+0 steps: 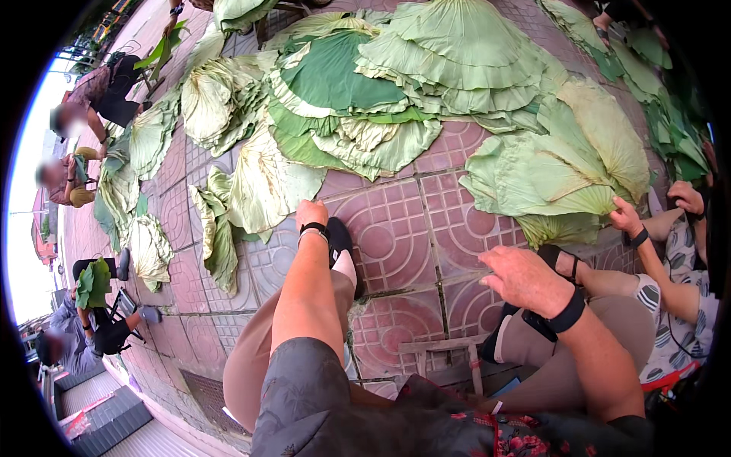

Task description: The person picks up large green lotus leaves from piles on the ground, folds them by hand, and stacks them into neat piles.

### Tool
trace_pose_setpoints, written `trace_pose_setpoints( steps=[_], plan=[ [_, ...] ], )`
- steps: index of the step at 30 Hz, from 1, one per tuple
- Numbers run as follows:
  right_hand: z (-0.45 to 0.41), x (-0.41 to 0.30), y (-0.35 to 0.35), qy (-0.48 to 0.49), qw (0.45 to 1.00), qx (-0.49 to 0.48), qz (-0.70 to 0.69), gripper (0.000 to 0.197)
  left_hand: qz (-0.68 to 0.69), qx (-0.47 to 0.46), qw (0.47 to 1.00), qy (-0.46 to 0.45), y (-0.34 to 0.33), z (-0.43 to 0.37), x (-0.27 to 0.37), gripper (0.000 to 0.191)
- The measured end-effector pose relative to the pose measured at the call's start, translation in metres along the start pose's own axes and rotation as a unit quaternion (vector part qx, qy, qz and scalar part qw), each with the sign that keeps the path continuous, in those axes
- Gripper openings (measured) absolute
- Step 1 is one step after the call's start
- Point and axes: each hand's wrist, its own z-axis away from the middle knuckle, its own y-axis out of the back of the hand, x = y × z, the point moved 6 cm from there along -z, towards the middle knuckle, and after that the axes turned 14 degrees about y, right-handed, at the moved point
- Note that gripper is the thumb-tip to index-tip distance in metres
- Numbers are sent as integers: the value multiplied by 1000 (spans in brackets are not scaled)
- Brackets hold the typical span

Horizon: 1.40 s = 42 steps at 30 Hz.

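Observation:
My left hand (312, 215) reaches forward over the paving, at the near edge of a pale, wrinkled lotus leaf (265, 183). Its fingers are hidden behind the knuckles, so whether they pinch the leaf does not show. Left of that leaf lies a curled, yellow-green leaf (220, 245). Held above my knee, my right hand (531, 280) has nothing in it, with thumb and fingers apart. Beyond it, a fan of pale green leaves (537, 171) lies on the tiles. Farther ahead, large leaves are stacked in a broad pile (457, 57), one dark green leaf (340, 71) among them.
At my right, a neighbour's hand (625, 217) touches the leaf fan's stem end. A wooden stool frame (445, 348) stands between my legs. Several people sit or bend along the left, one with a green leaf (94, 283). A metal grate (211, 397) is set in the paving.

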Motion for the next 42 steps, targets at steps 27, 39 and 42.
trace_pose_setpoints(
  steps=[27, 39, 42],
  plan=[
    [2, -26, 0, 10, 1000, -12, -18, 51, 150, -55, 987, -22, -2, -27, 47, 36],
    [-74, 15, 29, -14, 977, 205, -64, 107, 408, -534, 739, -52, 97, 148, 182, 27],
    [-91, 23, 53, -7, 956, 292, -31, 118, 420, -546, 709, -151, 174, 184, 167, 21]
  ],
)
